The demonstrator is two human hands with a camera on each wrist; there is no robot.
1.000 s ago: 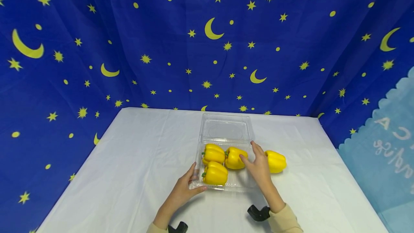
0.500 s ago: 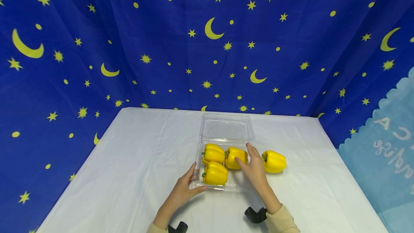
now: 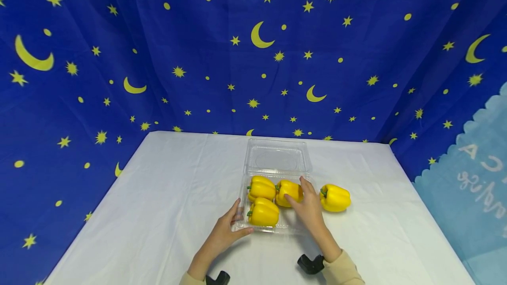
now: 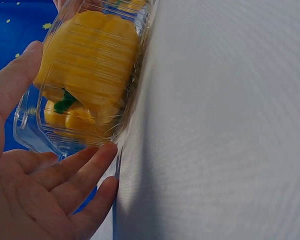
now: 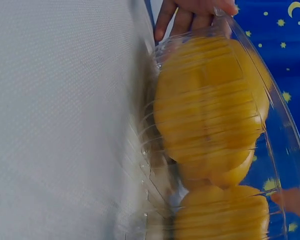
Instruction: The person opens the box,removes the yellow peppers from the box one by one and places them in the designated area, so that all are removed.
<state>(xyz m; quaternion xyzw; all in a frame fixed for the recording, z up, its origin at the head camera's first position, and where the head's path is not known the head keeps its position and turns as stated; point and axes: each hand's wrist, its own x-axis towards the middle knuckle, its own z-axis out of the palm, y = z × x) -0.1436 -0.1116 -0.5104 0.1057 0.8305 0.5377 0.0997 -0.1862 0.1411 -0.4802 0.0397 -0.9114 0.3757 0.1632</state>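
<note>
Head view, lower centre: a hinged container of clear ribbed plastic (image 3: 264,229) lies open on a white cloth-covered table (image 3: 190,179), its clear lid (image 3: 276,161) laid back toward the top of the frame. The base holds a glossy yellow bell pepper with a green stem (image 3: 262,187) at upper left, a second yellow pepper (image 3: 264,212) just below it and a third yellow pepper (image 3: 286,188) at upper right. A loose yellow pepper (image 3: 336,198) lies on the cloth, right of the container.

The left hand (image 3: 224,231) is at the container's lower-left corner, fingers loosely spread along it, apparently steadying the base. The right hand (image 3: 311,209) reaches over the third pepper, thumb and index finger well apart across it; whether they press on it I cannot tell.

The step in hand looks like settling that third pepper. Next, I judge, the right hand must come away without dragging it, then take the loose pepper; the bare lower-right part of the base looks roomy enough, stem kept leftward like the others.
</note>
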